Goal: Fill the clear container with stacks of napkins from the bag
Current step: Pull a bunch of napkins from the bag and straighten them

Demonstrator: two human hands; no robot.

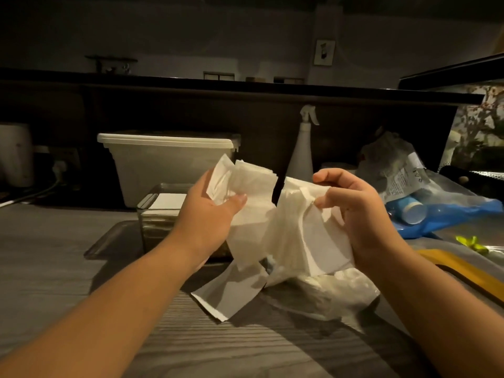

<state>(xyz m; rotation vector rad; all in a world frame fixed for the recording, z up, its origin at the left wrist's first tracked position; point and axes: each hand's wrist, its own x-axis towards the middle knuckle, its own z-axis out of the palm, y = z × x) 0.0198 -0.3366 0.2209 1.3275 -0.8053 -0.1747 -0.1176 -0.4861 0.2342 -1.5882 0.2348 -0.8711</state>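
Gripping napkins in both: left hand (210,216) curls round a loose stack (253,192), thumb across it, and right hand (354,211) pinches a ragged bunch (305,225) above the bag (332,293). Just behind the left hand sits the container (152,203), seemingly part filled. Better to square both lots into one even pile first, so no edges catch its rim.

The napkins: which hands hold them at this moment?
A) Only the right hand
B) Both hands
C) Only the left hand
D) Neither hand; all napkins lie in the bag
B: the left hand and the right hand each grip a bunch of the napkins, with the two bunches raised side by side.
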